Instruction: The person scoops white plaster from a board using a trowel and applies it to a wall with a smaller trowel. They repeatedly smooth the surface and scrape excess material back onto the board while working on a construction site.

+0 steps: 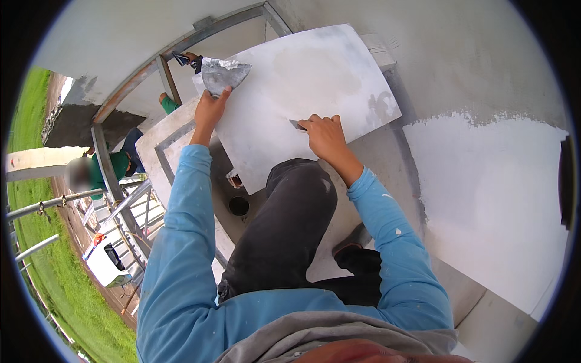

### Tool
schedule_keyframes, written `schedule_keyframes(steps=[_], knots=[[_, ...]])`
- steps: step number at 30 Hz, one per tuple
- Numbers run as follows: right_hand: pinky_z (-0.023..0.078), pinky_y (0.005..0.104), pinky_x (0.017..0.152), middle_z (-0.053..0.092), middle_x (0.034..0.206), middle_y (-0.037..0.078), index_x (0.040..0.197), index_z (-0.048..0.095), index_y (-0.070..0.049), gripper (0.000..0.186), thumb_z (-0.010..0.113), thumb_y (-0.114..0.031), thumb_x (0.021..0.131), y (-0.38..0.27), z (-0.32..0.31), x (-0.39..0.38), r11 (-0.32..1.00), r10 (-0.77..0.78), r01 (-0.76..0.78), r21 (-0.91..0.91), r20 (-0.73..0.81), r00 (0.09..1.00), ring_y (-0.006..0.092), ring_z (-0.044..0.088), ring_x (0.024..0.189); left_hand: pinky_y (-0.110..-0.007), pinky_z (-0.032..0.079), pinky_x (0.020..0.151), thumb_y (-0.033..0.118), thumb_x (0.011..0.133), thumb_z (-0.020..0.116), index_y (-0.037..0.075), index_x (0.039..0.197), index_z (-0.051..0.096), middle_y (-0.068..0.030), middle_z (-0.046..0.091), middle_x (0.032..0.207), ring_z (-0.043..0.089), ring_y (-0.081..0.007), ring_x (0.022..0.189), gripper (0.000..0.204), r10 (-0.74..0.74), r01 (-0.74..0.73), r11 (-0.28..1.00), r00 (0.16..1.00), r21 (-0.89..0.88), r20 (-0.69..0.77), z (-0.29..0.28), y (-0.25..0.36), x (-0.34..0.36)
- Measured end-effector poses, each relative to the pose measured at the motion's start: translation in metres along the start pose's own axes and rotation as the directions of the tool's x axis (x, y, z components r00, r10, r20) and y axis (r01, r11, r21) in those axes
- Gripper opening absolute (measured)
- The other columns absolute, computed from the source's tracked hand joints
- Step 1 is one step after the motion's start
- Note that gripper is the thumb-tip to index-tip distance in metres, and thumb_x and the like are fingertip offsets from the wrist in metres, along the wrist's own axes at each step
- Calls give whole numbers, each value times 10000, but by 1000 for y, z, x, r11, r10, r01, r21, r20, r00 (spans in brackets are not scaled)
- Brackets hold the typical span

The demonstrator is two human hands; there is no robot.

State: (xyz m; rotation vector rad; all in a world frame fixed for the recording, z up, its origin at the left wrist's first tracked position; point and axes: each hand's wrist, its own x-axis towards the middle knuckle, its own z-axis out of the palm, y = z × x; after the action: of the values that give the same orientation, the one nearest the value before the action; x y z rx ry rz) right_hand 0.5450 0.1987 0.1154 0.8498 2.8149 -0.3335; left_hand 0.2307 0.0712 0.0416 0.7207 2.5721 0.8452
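A large white board (254, 139) lies tilted before me, with a damp-looking beige patch across its upper middle. My right hand (327, 139) is closed around a small putty knife (296, 124), its blade at the board's surface. Over the board's left edge, my left hand (210, 114) grips a grey, fan-shaped metal plate (224, 77) with a ragged, shiny upper edge. Whether any paste lies on that plate, I cannot tell.
My bent knee (302, 187) is against the board's near side. A round hole (238, 206) opens in the concrete below. Metal framing (136, 81) and scaffolding stand at left, where a co-worker in green (112, 169) is. A half-white wall (484, 199) rises at right.
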Motion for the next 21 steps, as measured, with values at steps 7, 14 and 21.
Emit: schedule_keyframes(steps=[7, 14, 21], knots=[[409, 607, 912, 701, 1202, 80, 1278, 681, -205, 365, 541, -158, 944, 127, -59, 107, 929, 337, -367, -53, -291, 896, 270, 703, 1002, -493, 513, 919, 757, 821, 592, -51, 1137, 614, -283, 694, 1105, 668, -438, 1073, 867, 16, -16, 1000, 1000, -10, -5, 3, 7, -4], [371, 436, 886, 674, 1066, 40, 1187, 738, -257, 397, 551, -35, 916, 69, -7, 105, 989, 55, -97, -115, -323, 945, 249, 660, 895, -492, 515, 907, 757, 818, 595, -43, 1114, 617, -282, 697, 1088, 672, -438, 1057, 854, 29, -28, 999, 999, 21, -34, 1, 10, -7], [365, 448, 870, 684, 983, 78, 1196, 725, -201, 367, 547, -45, 915, 17, -15, 21, 985, -126, 116, -131, -69, 990, 247, 670, 842, -493, 515, 903, 766, 814, 592, -48, 1120, 615, -280, 697, 1085, 673, -437, 1053, 870, 33, -33, 999, 999, 5, -35, -2, -3, -7]])
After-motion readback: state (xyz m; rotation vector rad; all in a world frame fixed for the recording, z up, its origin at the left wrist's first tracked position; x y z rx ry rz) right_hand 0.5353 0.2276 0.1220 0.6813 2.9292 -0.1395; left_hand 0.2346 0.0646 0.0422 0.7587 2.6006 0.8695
